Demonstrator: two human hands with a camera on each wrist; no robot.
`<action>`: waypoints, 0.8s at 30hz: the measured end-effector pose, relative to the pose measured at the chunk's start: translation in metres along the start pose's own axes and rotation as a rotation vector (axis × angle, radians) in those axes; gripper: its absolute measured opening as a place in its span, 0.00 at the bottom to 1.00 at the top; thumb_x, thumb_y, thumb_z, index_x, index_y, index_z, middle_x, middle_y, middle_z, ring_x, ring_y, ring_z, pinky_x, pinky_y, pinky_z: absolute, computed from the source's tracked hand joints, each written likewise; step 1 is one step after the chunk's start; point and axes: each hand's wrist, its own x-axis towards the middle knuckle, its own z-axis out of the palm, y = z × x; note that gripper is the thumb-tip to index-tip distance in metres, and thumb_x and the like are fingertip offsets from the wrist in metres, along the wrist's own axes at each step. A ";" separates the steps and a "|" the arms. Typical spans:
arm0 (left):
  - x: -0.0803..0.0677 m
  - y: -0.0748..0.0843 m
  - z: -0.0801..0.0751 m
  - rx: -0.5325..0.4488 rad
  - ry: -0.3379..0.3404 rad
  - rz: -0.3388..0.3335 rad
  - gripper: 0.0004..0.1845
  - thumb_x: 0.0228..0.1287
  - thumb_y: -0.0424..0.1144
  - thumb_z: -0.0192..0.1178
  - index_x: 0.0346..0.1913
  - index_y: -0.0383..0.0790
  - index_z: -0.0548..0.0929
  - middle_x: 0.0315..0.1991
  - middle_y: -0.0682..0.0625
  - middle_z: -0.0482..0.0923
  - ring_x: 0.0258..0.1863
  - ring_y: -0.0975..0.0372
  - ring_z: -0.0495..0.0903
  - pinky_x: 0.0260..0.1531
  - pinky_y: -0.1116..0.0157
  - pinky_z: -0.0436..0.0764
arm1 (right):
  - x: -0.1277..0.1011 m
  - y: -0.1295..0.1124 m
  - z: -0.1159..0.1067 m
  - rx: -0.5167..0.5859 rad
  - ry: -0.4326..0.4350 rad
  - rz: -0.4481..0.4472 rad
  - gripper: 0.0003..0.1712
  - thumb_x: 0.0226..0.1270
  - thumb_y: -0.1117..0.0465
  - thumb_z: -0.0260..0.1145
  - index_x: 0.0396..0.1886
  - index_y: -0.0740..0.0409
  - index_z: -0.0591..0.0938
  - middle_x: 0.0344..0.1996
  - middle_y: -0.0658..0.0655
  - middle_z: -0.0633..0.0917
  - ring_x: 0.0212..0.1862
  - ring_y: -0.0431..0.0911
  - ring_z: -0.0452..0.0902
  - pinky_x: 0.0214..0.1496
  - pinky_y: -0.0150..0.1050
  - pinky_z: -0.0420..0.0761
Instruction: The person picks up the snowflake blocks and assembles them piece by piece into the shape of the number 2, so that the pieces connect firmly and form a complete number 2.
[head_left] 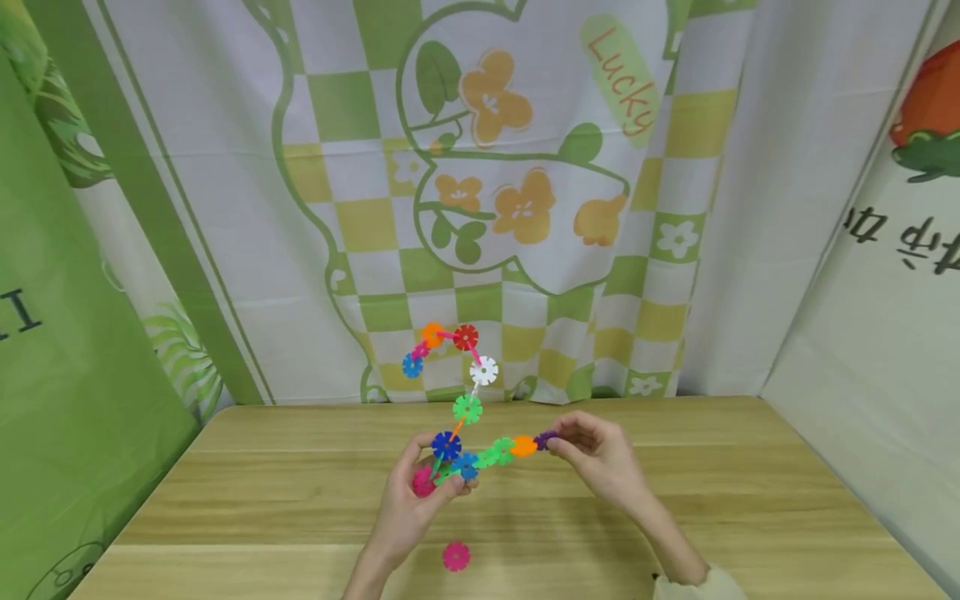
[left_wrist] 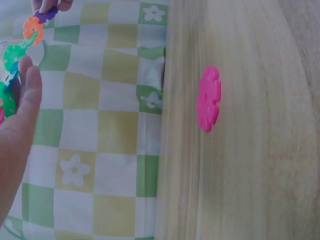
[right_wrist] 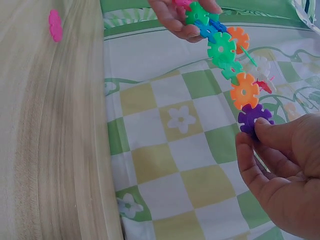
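A chain of notched plastic snowflake discs [head_left: 467, 409] in several colours is held above the table. My left hand [head_left: 408, 504] grips it at its lower bend, near a pink disc [head_left: 424, 481] and a blue disc [head_left: 465, 466]. One branch rises and curls over to the left, through white and red discs to a light blue one. The other branch runs right, through green discs [right_wrist: 221, 47] and an orange disc [right_wrist: 244, 91] to a purple disc [right_wrist: 255, 120]. Between thumb and fingers my right hand [head_left: 603, 462] pinches this purple disc, which touches the orange one.
A single pink snowflake disc [head_left: 456, 556] lies loose on the wooden table [head_left: 300, 500], in front of the hands. Behind the table hangs a checked green and white curtain [head_left: 525, 275], with further printed cloth at both sides.
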 end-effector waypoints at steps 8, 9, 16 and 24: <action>0.000 0.001 0.006 0.002 0.111 -0.120 0.24 0.58 0.26 0.64 0.55 0.28 0.66 0.39 0.31 0.81 0.37 0.49 0.85 0.43 0.52 0.82 | -0.001 0.000 0.002 0.006 -0.007 -0.019 0.06 0.58 0.76 0.67 0.35 0.68 0.82 0.30 0.62 0.86 0.29 0.42 0.83 0.31 0.36 0.85; 0.000 0.001 0.007 0.005 0.141 -0.154 0.25 0.56 0.26 0.66 0.55 0.29 0.67 0.38 0.33 0.82 0.37 0.50 0.85 0.42 0.53 0.83 | -0.001 0.000 0.002 0.010 -0.005 -0.028 0.06 0.57 0.76 0.67 0.35 0.68 0.82 0.30 0.62 0.86 0.29 0.42 0.83 0.31 0.37 0.85; 0.002 0.001 0.016 0.073 0.315 -0.222 0.25 0.43 0.24 0.74 0.46 0.32 0.75 0.34 0.40 0.85 0.31 0.57 0.85 0.33 0.61 0.85 | -0.001 0.001 0.005 0.046 0.014 -0.143 0.06 0.57 0.78 0.66 0.35 0.71 0.82 0.29 0.65 0.85 0.29 0.39 0.83 0.30 0.39 0.85; 0.002 -0.002 0.018 0.082 0.370 -0.162 0.21 0.41 0.24 0.74 0.40 0.29 0.77 0.37 0.38 0.85 0.32 0.56 0.86 0.34 0.58 0.85 | -0.002 0.001 0.006 0.074 0.014 -0.175 0.08 0.55 0.80 0.66 0.34 0.70 0.83 0.29 0.64 0.86 0.29 0.39 0.83 0.30 0.35 0.84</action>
